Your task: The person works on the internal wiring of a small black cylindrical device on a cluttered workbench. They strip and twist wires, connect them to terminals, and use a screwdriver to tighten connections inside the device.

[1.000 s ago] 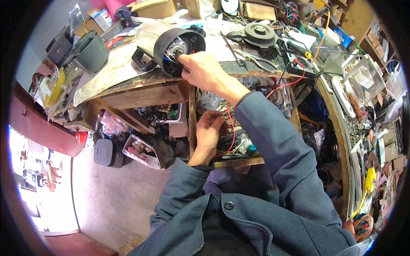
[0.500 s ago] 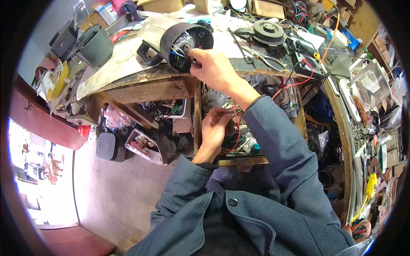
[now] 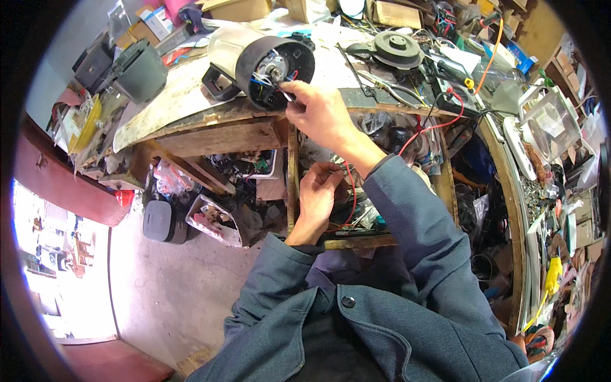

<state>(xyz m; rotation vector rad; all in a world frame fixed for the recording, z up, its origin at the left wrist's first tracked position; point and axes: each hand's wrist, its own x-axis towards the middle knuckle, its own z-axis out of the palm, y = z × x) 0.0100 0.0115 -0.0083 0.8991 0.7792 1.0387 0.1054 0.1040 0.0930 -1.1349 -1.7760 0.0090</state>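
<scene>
Cluttered workbench: tipped jug just beyond curled right hand, its hold unclear.

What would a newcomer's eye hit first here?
Probably the jug-shaped appliance lying on its side at the bench's near edge, its dark open end showing wires and a metal part, with the right hand at that opening. Next, the left hand, raised lower down beside a red wire. Then the glaring bright area at the far left.
</scene>
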